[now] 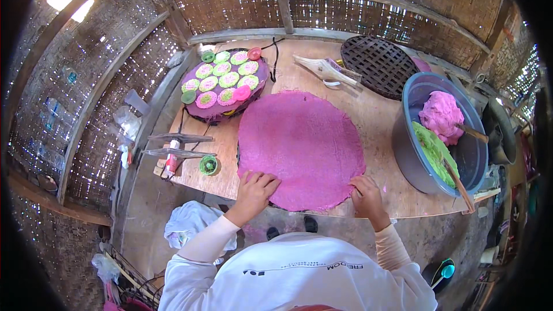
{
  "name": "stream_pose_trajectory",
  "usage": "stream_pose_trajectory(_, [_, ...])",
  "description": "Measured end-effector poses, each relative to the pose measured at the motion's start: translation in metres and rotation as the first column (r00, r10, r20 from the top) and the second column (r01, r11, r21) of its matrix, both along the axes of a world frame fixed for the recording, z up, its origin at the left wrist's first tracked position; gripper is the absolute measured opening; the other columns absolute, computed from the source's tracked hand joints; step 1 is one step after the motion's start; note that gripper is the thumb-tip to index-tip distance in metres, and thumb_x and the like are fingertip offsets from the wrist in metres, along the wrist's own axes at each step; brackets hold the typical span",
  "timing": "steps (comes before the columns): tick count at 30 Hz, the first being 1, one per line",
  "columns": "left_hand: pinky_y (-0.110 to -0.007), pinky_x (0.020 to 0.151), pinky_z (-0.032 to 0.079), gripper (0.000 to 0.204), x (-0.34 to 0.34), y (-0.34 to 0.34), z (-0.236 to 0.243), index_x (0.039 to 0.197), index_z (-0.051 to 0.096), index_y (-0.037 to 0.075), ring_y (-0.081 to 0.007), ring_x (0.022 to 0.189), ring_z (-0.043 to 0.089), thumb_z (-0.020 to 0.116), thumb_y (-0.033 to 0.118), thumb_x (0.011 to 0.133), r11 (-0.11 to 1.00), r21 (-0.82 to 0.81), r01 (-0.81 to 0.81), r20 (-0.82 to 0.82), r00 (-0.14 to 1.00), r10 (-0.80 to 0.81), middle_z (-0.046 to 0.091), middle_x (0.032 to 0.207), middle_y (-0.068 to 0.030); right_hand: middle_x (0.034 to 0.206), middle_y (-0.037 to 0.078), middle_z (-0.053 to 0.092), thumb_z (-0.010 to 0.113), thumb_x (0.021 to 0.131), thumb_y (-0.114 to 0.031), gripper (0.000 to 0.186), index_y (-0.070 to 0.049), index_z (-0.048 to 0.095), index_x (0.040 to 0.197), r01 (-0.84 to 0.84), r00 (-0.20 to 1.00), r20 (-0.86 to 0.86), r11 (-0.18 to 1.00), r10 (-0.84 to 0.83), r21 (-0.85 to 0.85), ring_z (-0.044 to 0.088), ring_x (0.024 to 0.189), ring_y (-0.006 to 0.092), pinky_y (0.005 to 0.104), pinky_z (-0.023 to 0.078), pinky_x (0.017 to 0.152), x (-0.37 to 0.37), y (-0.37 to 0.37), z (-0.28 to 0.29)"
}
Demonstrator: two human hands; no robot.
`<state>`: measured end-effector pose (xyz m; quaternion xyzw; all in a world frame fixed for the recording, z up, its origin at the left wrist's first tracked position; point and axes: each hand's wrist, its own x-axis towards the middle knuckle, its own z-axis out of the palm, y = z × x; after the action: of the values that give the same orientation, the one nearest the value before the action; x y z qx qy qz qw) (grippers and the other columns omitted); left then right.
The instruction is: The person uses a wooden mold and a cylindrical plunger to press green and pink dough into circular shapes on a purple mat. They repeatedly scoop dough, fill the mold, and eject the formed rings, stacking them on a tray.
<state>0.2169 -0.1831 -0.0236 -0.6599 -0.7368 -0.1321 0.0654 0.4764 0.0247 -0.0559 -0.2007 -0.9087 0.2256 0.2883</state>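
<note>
A round pink cloth [300,144] lies spread at the front of the wooden table, with a dark rim showing under parts of its edge. At its near left edge, my left hand [252,194] has its fingers bent over the fabric, gripping it. My right hand [367,197] pinches the cloth's near right edge; its thumb is hidden. Left of the cloth stands a small green cup-shaped mould [209,165]. Behind, a second round tray covered with purple cloth [192,75] carries several pink and green flower-shaped pieces [223,82].
On the right, a big grey-blue tub [410,164] holds pink dough [442,116] and green dough [433,151] with wooden paddles. A dark woven tray [377,64] lies at the back. Wooden bars [180,154] jut past the table's left edge. A white cloth bundle [194,226] sits below.
</note>
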Motion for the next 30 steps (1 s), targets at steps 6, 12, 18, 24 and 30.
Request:
stream_pose_trajectory(6, [-0.049,0.097,0.027,0.056,-0.012,-0.027,0.001,0.126,0.048,0.015,-0.0271,0.107,0.046,0.060,0.033,0.075,0.985,-0.145,0.090,0.018,0.996,-0.088,0.051,0.117,-0.0075,0.108,0.013,0.058,0.066,0.069,-0.016,0.038,-0.007,0.060,0.106,-0.132,0.919,0.366,0.989,0.149,-0.070,0.053,0.102,0.0299,0.0436,0.040,0.089,0.006,-0.002,0.041])
stream_pose_trajectory(12, [-0.051,0.096,0.028,0.066,-0.039,-0.036,0.010,0.129,0.042,0.008,-0.0349,0.112,0.041,0.057,0.048,0.078,0.991,-0.092,-0.099,0.299,0.947,0.123,0.044,0.123,-0.0166,0.129,0.018,0.046,0.067,0.074,-0.035,0.056,-0.010,0.053,0.122,-0.109,0.944,0.299,0.988,0.139,-0.113,0.041,0.119,0.0382,0.0445,0.033,0.100,-0.046,0.022,0.072])
stream_pose_trajectory(18, [-0.050,0.088,0.032,0.055,-0.107,0.034,-0.037,0.119,0.048,0.008,-0.0352,0.107,0.043,0.060,0.042,0.078,0.742,0.331,-0.582,0.249,0.813,0.526,0.047,0.116,-0.0160,0.137,0.015,0.038,0.059,0.079,-0.045,0.061,-0.017,0.045,0.131,-0.264,0.937,0.265,0.958,0.226,0.116,0.032,0.127,0.0355,0.0494,0.025,0.104,-0.179,0.010,0.011])
stream_pose_trajectory(24, [-0.049,0.090,0.033,0.057,-0.129,0.063,-0.023,0.121,0.042,0.006,-0.0336,0.112,0.046,0.065,0.032,0.075,0.817,-0.097,-0.569,0.489,0.687,0.537,0.051,0.117,-0.0182,0.141,0.013,0.032,0.051,0.076,-0.061,0.072,-0.024,0.038,0.136,-0.287,0.913,0.343,0.944,0.219,0.161,0.023,0.132,0.0361,0.0588,0.015,0.105,-0.208,0.010,-0.009])
stream_pose_trajectory(30, [-0.042,0.079,0.044,0.062,-0.127,0.073,-0.032,0.128,0.036,0.003,-0.0353,0.097,0.055,0.066,0.018,0.076,0.845,0.222,-0.487,0.494,0.803,0.333,0.053,0.115,-0.0211,0.142,0.012,0.031,0.050,0.074,-0.065,0.076,-0.026,0.035,0.137,-0.281,0.907,0.369,0.945,0.205,0.166,0.021,0.133,0.0375,0.0619,0.012,0.104,-0.208,0.012,-0.011])
